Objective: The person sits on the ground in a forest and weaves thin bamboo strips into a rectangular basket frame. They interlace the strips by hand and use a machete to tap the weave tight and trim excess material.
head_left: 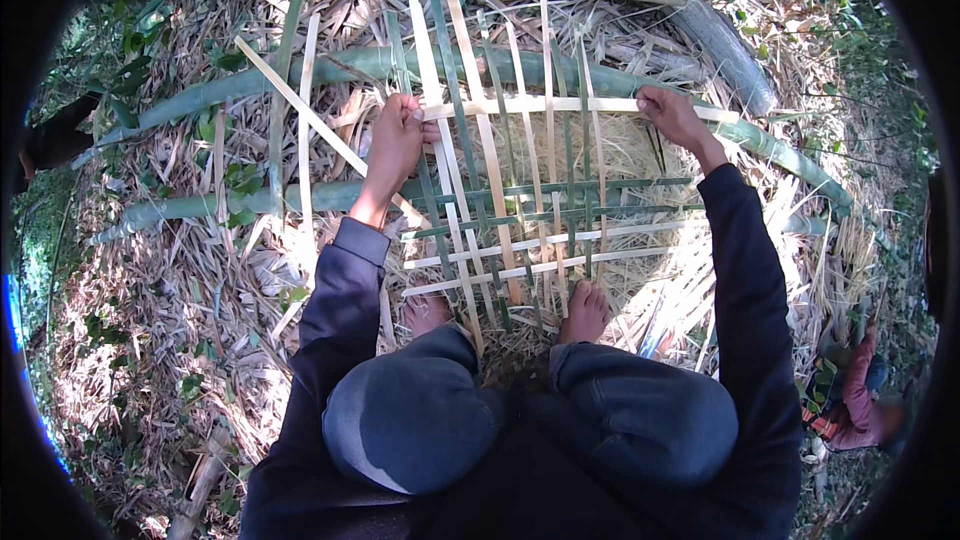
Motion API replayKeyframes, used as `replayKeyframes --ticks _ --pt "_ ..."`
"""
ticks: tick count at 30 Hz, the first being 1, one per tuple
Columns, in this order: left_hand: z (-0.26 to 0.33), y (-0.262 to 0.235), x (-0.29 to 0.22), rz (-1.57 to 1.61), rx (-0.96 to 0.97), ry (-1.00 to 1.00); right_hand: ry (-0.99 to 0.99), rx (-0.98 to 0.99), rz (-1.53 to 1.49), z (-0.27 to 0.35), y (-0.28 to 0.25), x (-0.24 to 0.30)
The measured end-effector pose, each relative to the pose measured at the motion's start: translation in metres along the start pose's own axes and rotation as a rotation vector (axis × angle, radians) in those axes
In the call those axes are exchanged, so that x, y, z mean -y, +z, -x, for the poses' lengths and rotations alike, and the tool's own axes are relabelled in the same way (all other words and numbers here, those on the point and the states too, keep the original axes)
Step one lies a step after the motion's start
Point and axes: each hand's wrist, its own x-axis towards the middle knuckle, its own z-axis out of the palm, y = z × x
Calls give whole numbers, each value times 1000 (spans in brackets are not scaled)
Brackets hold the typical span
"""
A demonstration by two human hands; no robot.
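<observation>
Knees (420, 420) in dark trousers closest to lens, bare feet (585, 312) pinning near edge of woven bamboo mat (520, 220) on ground ahead. Pale cross strip (560, 105) lies over mat's far uprights. Left hand (398, 135) pinches strip's left end; right hand (672, 115) grips right end. Green bamboo poles (300, 75) under mat, dry leaf litter (180, 290) around.

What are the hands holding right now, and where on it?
Both hold one pale horizontal bamboo strip laid across the woven mat: left hand pinches its left end, right hand grips near its right end.
</observation>
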Motion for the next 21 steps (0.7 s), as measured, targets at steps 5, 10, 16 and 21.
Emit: replayKeyframes --ticks 5,10,16,21 --pt "6 1 3 71 5 16 -20 14 -58 -9 -9 1" --pt "3 -8 12 189 -53 -43 -50 -20 -32 -6 4 19" --pt "7 -19 3 311 -18 -130 15 -43 -103 6 5 12" --pt "19 -28 0 351 -15 -167 7 -129 1 23 -1 19"
